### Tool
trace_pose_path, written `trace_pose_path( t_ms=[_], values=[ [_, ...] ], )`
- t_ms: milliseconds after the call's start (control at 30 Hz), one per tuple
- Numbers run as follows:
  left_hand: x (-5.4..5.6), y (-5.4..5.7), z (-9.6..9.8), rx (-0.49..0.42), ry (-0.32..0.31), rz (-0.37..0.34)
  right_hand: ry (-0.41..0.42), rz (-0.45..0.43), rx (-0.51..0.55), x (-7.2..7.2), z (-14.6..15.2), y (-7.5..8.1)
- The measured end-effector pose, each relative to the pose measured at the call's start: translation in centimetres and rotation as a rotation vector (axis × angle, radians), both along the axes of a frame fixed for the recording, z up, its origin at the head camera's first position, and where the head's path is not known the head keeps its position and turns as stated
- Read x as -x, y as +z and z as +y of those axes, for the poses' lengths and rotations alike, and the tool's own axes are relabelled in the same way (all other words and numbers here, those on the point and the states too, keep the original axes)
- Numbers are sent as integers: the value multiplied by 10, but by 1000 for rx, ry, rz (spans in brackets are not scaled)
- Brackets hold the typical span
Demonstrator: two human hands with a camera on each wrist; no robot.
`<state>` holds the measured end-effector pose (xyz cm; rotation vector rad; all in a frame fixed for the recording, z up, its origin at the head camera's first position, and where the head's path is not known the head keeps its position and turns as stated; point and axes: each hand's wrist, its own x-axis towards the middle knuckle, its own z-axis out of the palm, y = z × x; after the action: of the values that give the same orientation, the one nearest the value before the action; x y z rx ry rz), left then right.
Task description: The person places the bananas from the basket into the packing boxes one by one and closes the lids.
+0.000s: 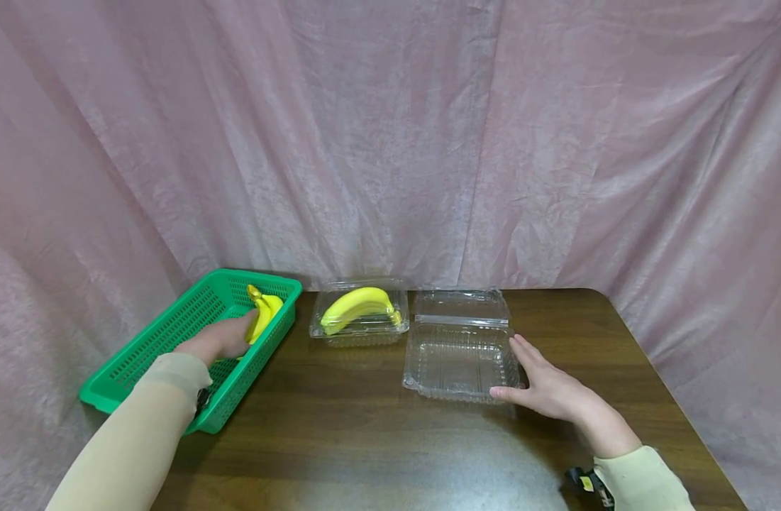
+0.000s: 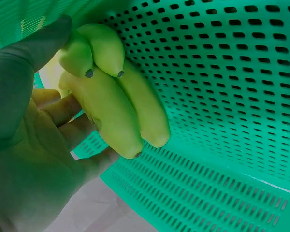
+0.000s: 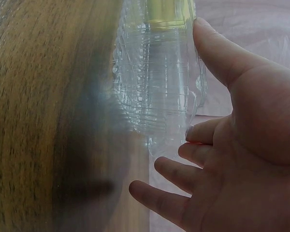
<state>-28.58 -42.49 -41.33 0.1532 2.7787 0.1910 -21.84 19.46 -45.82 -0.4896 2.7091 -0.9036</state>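
Inside the green plastic basket point(image 1: 233, 395), my left hand point(image 1: 227, 338) holds a bunch of yellow bananas point(image 2: 108, 111). The thumb lies beside the upper bananas in the left wrist view, with the other fingers behind the bunch. On the right, an open clear plastic clamshell container point(image 1: 459, 362) rests on the table, its lid point(image 1: 462, 305) folded back toward the curtain. My right hand point(image 1: 550, 387) touches that container's right side with fingers extended; the thumb is at its near right corner.
Left of the open container stands a lidded clear container point(image 1: 323, 298) with yellow bananas point(image 1: 358, 306) inside. The brown wooden table point(image 1: 364, 440) carries everything. A pink curtain point(image 1: 390, 156) hangs behind its far edge.
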Motion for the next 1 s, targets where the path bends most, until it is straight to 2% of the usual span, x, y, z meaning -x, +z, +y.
trace_pose_path(
  t_ms=[467, 800, 1000],
  values=[
    [0, -2, 0, 24, -21, 53, 3, 10, -3, -1, 1, 1],
    [-4, 1, 2, 7, 31, -2, 4, 16, -9, 0, 1, 0],
    [-2, -2, 1, 11, 24, -1, 5, 21, -15, 0, 1, -1]
  ],
)
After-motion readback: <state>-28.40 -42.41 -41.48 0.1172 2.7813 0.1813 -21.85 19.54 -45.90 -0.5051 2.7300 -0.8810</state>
